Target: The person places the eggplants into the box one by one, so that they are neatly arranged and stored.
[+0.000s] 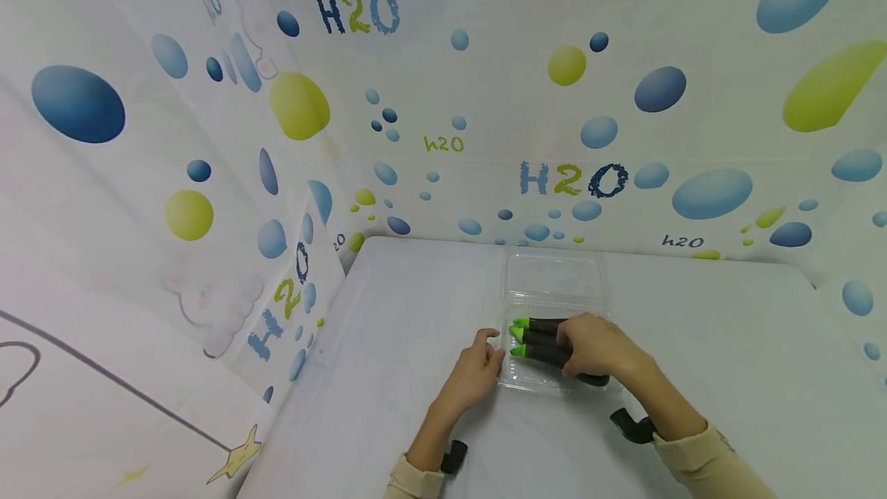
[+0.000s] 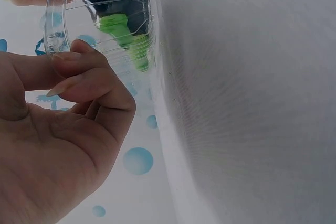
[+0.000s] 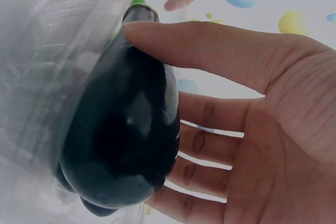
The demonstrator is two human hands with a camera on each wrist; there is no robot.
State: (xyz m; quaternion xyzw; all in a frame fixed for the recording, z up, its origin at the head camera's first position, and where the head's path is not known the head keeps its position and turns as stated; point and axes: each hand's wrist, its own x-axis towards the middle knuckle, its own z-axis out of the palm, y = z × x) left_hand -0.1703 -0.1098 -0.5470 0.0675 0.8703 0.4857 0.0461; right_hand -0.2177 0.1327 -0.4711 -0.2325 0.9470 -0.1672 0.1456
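A clear plastic clamshell box [image 1: 521,388] lies open with its lid [image 1: 554,276] folded back to the far side. In it, three dark, glossy eggplants [image 1: 543,355] lie side by side, their green stem ends pointing left. My right hand [image 1: 597,345] grips the nearest eggplant [image 3: 123,124] from above, thumb along its neck and the other fingers round its far side. At the box's left edge, my left hand [image 1: 473,370] holds the rim with bent fingers [image 2: 100,85]. Through the clear wall in the left wrist view, green stems [image 2: 123,30] show.
The box stands on a white-covered table [image 1: 416,291]. A patterned backdrop [image 1: 485,98] with blue and green drops rises behind the table and along its left side. Black straps [image 1: 632,426] sit at both wrists, by the beige sleeves.
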